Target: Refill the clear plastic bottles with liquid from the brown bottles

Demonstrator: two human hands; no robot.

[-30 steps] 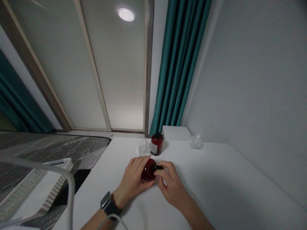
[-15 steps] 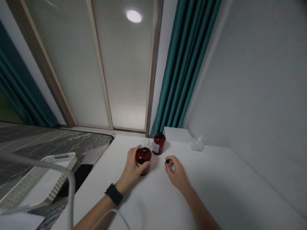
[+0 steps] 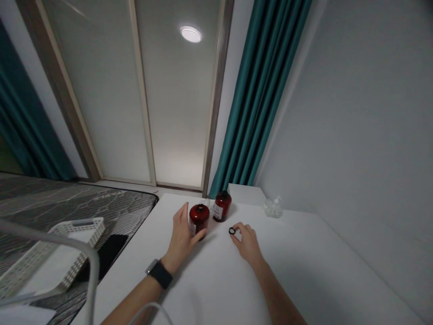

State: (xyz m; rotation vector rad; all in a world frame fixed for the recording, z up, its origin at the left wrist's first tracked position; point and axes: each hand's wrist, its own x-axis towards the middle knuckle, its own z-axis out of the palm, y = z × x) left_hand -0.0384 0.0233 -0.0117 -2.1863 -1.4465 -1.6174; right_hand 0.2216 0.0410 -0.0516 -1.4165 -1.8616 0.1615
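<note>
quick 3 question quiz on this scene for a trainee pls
1. Which hand holds the dark red bottle?
2. True or false: the wristwatch is on the right wrist.
3. What does the right hand pinch in its fingertips?

Key:
1. The left hand.
2. False, it is on the left wrist.
3. A small black ring.

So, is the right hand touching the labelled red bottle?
No, the right hand is apart from the labelled red bottle, with a small black ring at its fingertips.
</note>
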